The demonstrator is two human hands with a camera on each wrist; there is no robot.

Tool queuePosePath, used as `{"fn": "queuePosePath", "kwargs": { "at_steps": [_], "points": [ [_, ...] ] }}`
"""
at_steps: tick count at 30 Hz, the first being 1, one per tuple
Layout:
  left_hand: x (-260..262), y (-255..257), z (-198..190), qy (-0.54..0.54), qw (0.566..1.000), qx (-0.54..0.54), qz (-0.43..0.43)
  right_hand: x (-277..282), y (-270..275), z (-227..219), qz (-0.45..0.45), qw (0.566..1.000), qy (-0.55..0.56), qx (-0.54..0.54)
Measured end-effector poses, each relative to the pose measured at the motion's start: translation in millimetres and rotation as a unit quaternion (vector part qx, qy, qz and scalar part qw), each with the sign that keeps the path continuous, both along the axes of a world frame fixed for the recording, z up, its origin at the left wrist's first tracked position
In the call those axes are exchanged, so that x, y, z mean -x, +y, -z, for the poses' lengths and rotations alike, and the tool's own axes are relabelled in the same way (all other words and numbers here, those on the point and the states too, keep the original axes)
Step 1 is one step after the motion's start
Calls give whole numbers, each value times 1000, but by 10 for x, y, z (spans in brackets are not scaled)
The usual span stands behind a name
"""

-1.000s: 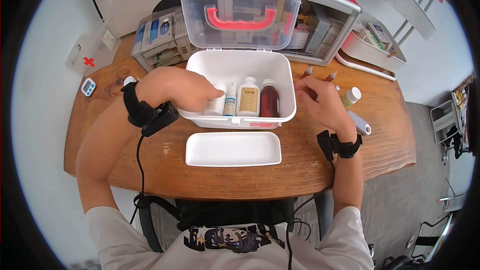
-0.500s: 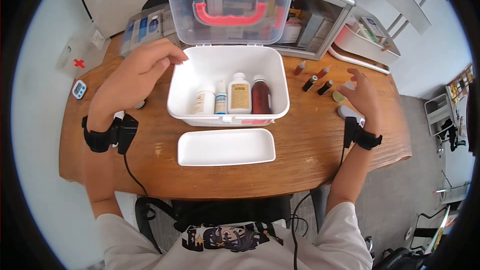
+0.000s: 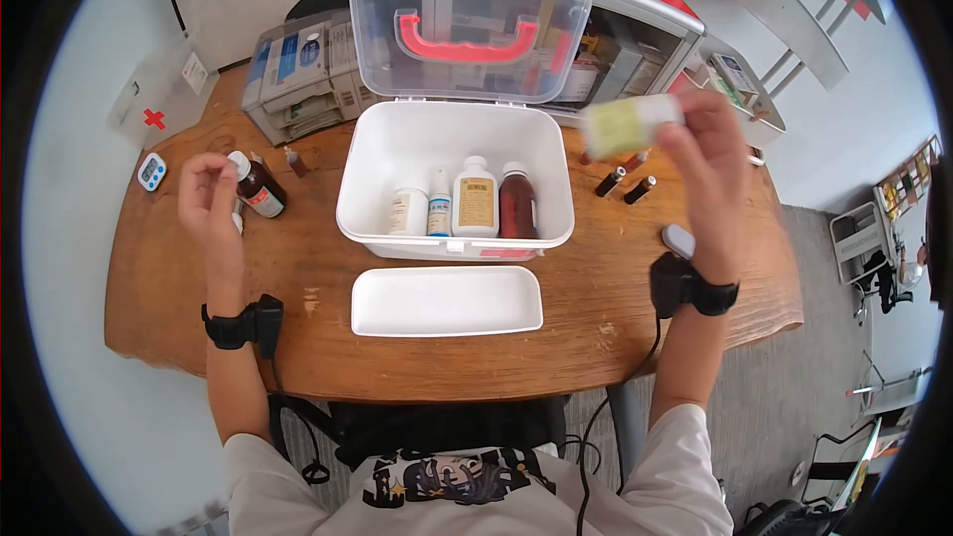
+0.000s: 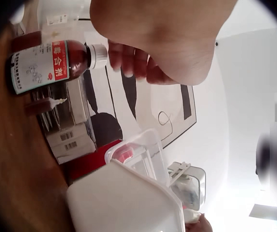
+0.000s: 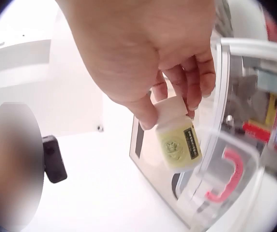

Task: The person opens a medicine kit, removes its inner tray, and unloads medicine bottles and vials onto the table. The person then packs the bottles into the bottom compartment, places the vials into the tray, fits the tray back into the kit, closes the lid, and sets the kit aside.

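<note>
My right hand (image 3: 710, 174) pinches a small white bottle (image 5: 178, 142) with a yellow-green label by its cap, lifted above the table to the right of the box. My left hand (image 3: 208, 203) is at the left, loosely bent, its fingertips right at the white cap of a brown medicine bottle (image 4: 54, 65) standing on the table. Between the hands, a white medicine box (image 3: 452, 129) stands with its clear lid (image 3: 467, 0) raised. Inside it stand a white bottle (image 3: 407, 213), a slim blue-labelled bottle (image 3: 439, 216), a white bottle with a tan label (image 3: 476, 201) and a dark brown bottle (image 3: 517, 206).
A shallow white tray (image 3: 447, 301) lies before the box. Small dark vials (image 3: 640, 190) stand to its right, near a grey-white object (image 3: 679, 240). A blue-white timer (image 3: 152, 172) sits at far left. Behind are stacked boxes (image 3: 298, 69) and a red-topped cabinet (image 3: 645, 15).
My right hand has picked up the yellow-green-labelled bottle and raised it towards the box. The left hand has moved from the box's left rim, leftward to the brown bottle.
</note>
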State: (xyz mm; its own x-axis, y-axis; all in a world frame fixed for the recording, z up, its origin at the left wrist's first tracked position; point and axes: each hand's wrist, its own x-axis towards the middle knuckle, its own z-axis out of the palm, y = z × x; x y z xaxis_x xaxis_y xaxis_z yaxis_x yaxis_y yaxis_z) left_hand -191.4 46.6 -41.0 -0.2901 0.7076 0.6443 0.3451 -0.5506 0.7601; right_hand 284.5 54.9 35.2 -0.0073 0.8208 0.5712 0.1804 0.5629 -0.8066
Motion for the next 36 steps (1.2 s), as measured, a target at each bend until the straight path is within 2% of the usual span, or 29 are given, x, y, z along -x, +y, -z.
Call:
{"fn": "queuePosePath", "kwargs": {
  "at_steps": [1, 3, 4, 6, 7, 9, 10, 12, 13, 15, 16, 18, 19, 21, 22, 24, 25, 27, 28, 30, 31, 33, 35, 36],
  "points": [
    [13, -5, -9, 1, 1000, 0, -1, 143, 23, 10, -27, 998, -43, 26],
    [40, -3, -17, -5, 997, -55, -44, 459, 53, -6, -8, 973, -228, -42],
    [45, 1, -21, -5, 997, -56, -45, 533, 64, -25, -8, 973, -228, -42],
    [42, -5, -19, 72, 991, -71, -85, 631, 92, -54, -42, 893, -445, -49],
    [30, -7, -20, 70, 991, -69, -87, 656, 133, -12, -45, 892, -446, -49],
    [6, 10, -41, 109, 985, 47, -125, 676, 237, 153, -44, 880, -469, -67],
    [19, 34, -11, 108, 985, 47, -126, 672, 257, 206, -45, 879, -470, -68],
    [43, 86, 80, 123, 982, 127, -74, 647, 267, 276, -16, 883, -438, -167],
    [50, 87, 85, 122, 982, 127, -75, 632, 245, 262, -17, 883, -439, -167],
    [30, 64, 74, 144, 979, 133, -48, 582, 184, 231, 41, 924, -349, -153],
    [0, 35, 49, 144, 979, 136, -48, 526, 142, 253, 39, 924, -349, -151],
    [-59, -18, -29, 186, 963, 179, -73, 369, 71, 272, 114, 969, -216, -42],
    [-51, -17, -29, 188, 963, 177, -75, 287, 77, 312, 114, 969, -214, -44],
    [-33, -8, -28, 217, 955, 185, -86, 139, 139, 478, 126, 991, -34, 24],
    [-43, -20, -54, 222, 954, 182, -88, 94, 169, 538, 125, 992, -35, 7],
    [-117, -38, -125, 150, 964, 207, -68, 42, 171, 594, 116, 993, -26, 17],
    [-199, -41, -195, 158, 964, 206, -66, 33, 153, 605, 105, 994, -26, 29],
    [-447, -100, -378, 115, 986, 94, -77, 78, 95, 539, 104, 993, -35, 39],
    [-576, -132, -495, 118, 985, 97, -75, 96, 80, 520, 99, 993, -52, 48],
    [-845, -169, -794, 75, 997, 17, 21, 81, 90, 544, 132, 987, -82, 45],
    [-966, -175, -951, 71, 997, 17, 22, 67, 108, 547, 162, 979, -113, 38],
    [-1183, -132, -1208, 30, 978, 61, 197, -5, 170, 616, 177, 976, -124, 17],
    [-1377, 39, -1309, 83, 928, 166, 323, -83, 240, 696, 189, 973, -131, -7],
    [-1509, 143, -1251, 95, 910, 202, 349, -121, 274, 737, 183, 977, -109, 11]
  ]
}}
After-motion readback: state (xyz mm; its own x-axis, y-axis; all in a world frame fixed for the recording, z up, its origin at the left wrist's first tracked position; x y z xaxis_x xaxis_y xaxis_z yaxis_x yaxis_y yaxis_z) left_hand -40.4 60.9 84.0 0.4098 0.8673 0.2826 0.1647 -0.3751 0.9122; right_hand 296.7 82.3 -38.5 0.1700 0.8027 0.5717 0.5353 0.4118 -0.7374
